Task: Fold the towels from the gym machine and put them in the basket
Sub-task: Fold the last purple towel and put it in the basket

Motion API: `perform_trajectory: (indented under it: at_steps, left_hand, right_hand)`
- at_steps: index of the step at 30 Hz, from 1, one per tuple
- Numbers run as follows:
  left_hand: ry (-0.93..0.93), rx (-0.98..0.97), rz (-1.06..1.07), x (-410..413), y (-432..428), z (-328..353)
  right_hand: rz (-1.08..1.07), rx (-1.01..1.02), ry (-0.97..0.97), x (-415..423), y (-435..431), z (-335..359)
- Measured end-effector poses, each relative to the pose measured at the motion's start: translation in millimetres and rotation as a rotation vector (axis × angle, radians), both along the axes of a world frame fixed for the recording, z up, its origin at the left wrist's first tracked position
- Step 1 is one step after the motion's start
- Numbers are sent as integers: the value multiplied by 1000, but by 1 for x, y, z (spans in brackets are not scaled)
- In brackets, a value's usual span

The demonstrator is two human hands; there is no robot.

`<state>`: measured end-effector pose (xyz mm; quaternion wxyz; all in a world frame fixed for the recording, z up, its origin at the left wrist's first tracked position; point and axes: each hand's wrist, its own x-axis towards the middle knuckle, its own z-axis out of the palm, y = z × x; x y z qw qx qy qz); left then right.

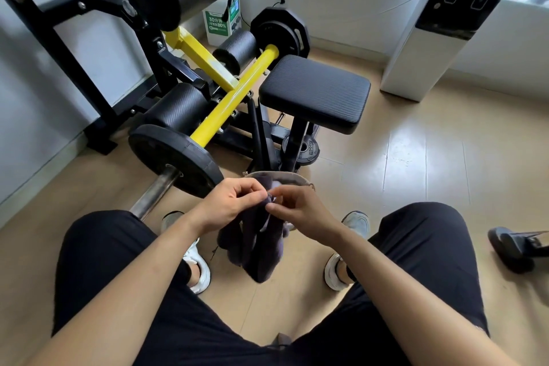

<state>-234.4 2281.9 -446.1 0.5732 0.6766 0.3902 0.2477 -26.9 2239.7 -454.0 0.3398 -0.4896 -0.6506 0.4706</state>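
Dark towel (261, 246) hangs bunched and unfolded, just in front of the basket (292, 179). We pinch its top edge with left hand (228, 205) and right hand (300, 211) fingers. Gym machine (315, 92) beyond basket shows no towels. We judge folding barely started; basket drop left.

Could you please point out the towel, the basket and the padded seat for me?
towel (261, 249), head view, on its hanging middle folds.
basket (292, 178), head view, on its far grey rim.
padded seat (315, 92), head view, on the middle of its black top.
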Motion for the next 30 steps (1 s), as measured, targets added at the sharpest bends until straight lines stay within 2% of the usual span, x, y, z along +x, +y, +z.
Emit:
perform_trajectory:
  at_steps: [3,8,12,17,24,27,30]
  left_hand:
    - [73,38,33,-3,2,-6]
    - [217,210,137,-4,3,-14]
    - [252,303,178,-4,2,-10]
    - [259,265,194,-11,6,-17]
    - [293,224,223,-18,13,-26]
    - [198,105,241,-21,15,-27]
    - [74,-9,314,-25,17,-27]
  right_hand:
    - [-21,-41,-52,7,2,0]
    - [-17,-26,-102,13,-1,9]
    - [-16,-11,-89,23,-2,17]
    - [-125,-7,-6,41,-1,16]
    - [-468,-35,146,64,9,12]
    - [-626,-40,184,76,14,8]
    - [-697,-81,181,86,18,1]
